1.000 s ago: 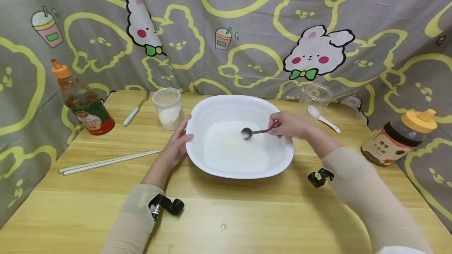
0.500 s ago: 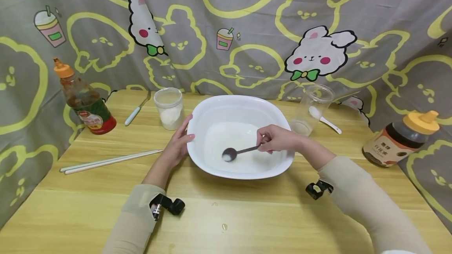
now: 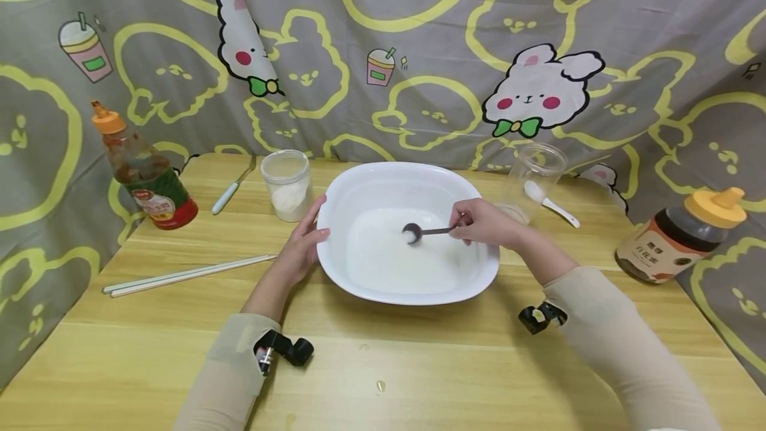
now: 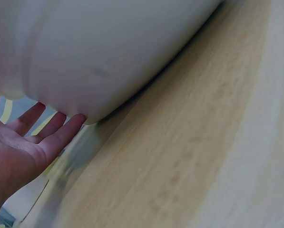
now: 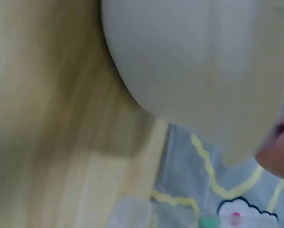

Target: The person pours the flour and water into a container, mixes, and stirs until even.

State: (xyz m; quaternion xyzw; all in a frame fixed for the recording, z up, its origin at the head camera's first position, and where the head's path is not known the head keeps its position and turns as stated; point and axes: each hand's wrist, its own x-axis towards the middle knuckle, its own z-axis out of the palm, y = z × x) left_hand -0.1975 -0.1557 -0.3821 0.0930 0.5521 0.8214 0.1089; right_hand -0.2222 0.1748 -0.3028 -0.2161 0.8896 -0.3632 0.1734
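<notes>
In the head view my right hand pinches the handle of a dark, round-bowled spoon inside a white oval basin. White material lies in the spoon's bowl, and milky white liquid covers the basin's bottom. My left hand steadies the basin from the left, its thumb at the rim. From the left wrist, that hand shows spread, fairly straight fingers with tips against the outer wall. The right wrist view has only the basin's outside and the edge of my right hand; the spoon is mostly hidden there.
Behind the left hand stands a jar of white powder, beside a blue-handled knife. Chopsticks lie left. A red sauce bottle is far left. Right are a clear jar, a white spoon and a honey bottle.
My right hand swept the spoon leftward and nearer, then back right and away across the basin. The left hand stays in place on the basin.
</notes>
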